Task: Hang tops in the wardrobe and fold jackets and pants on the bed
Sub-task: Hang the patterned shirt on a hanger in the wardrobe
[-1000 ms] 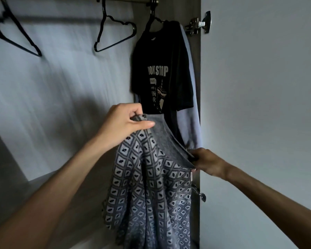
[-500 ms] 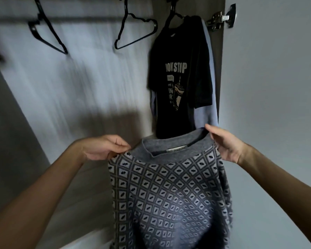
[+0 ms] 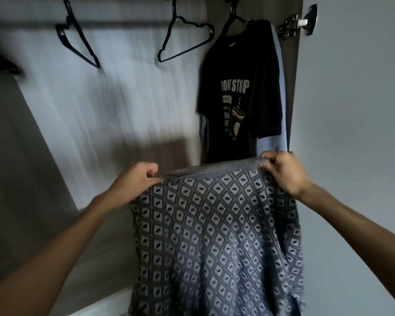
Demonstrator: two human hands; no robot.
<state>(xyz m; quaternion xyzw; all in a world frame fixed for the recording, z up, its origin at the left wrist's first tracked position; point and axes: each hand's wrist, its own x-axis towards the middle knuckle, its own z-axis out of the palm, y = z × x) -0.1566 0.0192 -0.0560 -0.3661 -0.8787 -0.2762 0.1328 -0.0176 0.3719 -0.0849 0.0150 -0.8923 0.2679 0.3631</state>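
Hands pinched the patterned top (image 3: 214,224): left hand (image 3: 135,181) and right hand (image 3: 285,172) at its neckline, below the empty hanger (image 3: 185,35). Risk: releasing one side would let it slump.

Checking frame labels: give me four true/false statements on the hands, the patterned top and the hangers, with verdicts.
1. Both the left hand and the right hand grip the patterned top at its upper edge. True.
2. The patterned top hangs on a hanger. False: only the hands hold it up.
3. A black T-shirt hangs at the right end of the rail. True.
4. Every hanger carries a garment. False: the empty hanger left of the T-shirt holds nothing.
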